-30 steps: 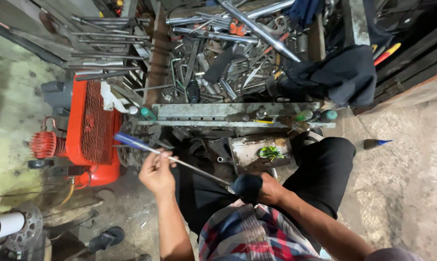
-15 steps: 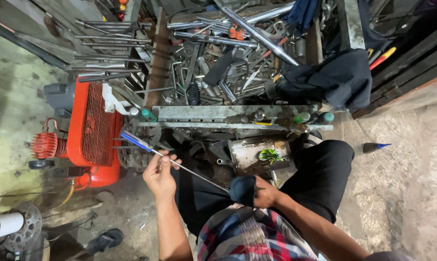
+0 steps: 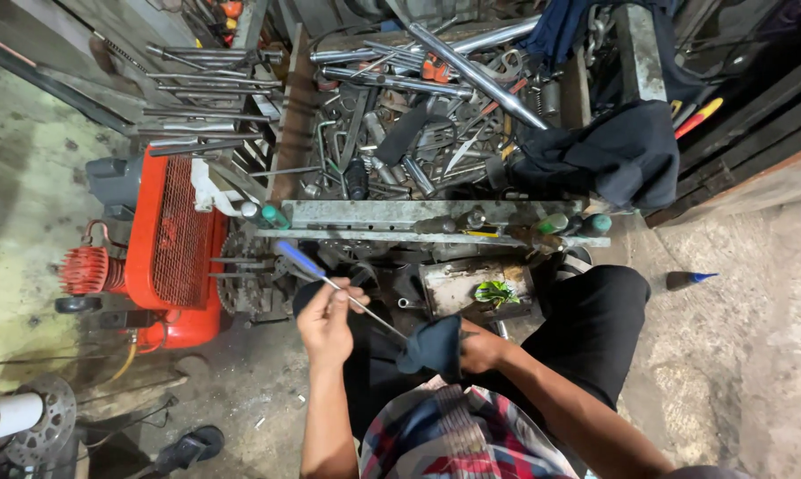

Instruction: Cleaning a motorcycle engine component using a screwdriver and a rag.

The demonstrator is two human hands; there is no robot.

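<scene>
My left hand (image 3: pixel 328 321) pinches the thin metal shaft of a long screwdriver (image 3: pixel 343 290) with a blue handle that points up and left. My right hand (image 3: pixel 476 348) grips a dark cloth (image 3: pixel 432 347) wrapped around the shaft's lower end. Both hands are held over my lap, in front of a low metal rack (image 3: pixel 436 213). I am seated in black trousers and a plaid shirt.
A red air compressor (image 3: pixel 165 253) stands at the left. A tray above the rack holds several wrenches, rods and pipes (image 3: pixel 409 115), with a dark garment (image 3: pixel 617 151) at its right. A small blue-tipped bottle (image 3: pixel 687 280) lies on the concrete at the right. A brake disc (image 3: pixel 37 421) is at the lower left.
The screwdriver has slid down and right through my left hand, so less shaft shows between the hands. The view has shifted slightly.
</scene>
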